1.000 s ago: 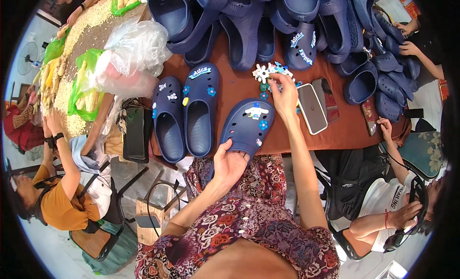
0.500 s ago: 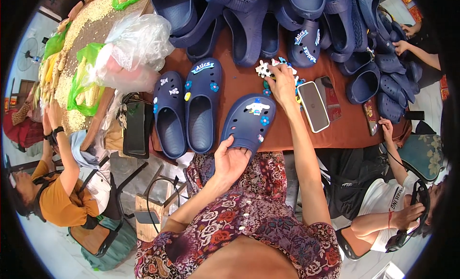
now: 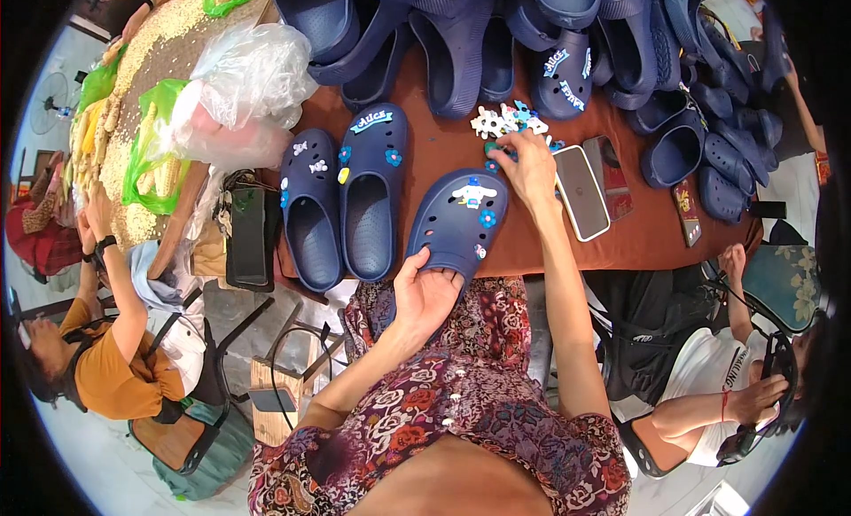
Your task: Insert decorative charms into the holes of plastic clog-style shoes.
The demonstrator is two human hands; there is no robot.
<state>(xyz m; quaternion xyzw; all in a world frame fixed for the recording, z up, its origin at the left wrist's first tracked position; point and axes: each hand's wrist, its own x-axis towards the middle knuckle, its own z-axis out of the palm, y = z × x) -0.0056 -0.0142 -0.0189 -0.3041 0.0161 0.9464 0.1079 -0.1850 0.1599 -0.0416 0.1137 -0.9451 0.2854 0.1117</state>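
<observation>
My left hand (image 3: 427, 294) grips a navy clog (image 3: 443, 216) by its heel end, with fingers inside the opening. A white character charm (image 3: 475, 193), a blue flower charm (image 3: 487, 219) and a small pinkish charm (image 3: 480, 251) sit on its top. Just beyond the toe, my right hand (image 3: 530, 168) pinches a small blue-green charm (image 3: 490, 149), partly hidden by the fingertips. A loose heap of white and blue charms (image 3: 507, 120) lies beyond those fingers. Two decorated navy clogs, one (image 3: 310, 210) narrower-looking and the other (image 3: 372, 192) beside it, lie to the left.
Many navy clogs (image 3: 452, 50) are piled along the far side of the brown-covered table (image 3: 434, 144). A white-edged phone (image 3: 582, 194) lies right of my right hand. Plastic bags (image 3: 239, 82) stand at the left, near corn kernels (image 3: 133, 170). Other people sit on both sides.
My right hand has drawn slightly back from the white charms, its fingertips now on a blue-green one. The left hand keeps its hold on the clog. At right, a person's hand has left the table edge.
</observation>
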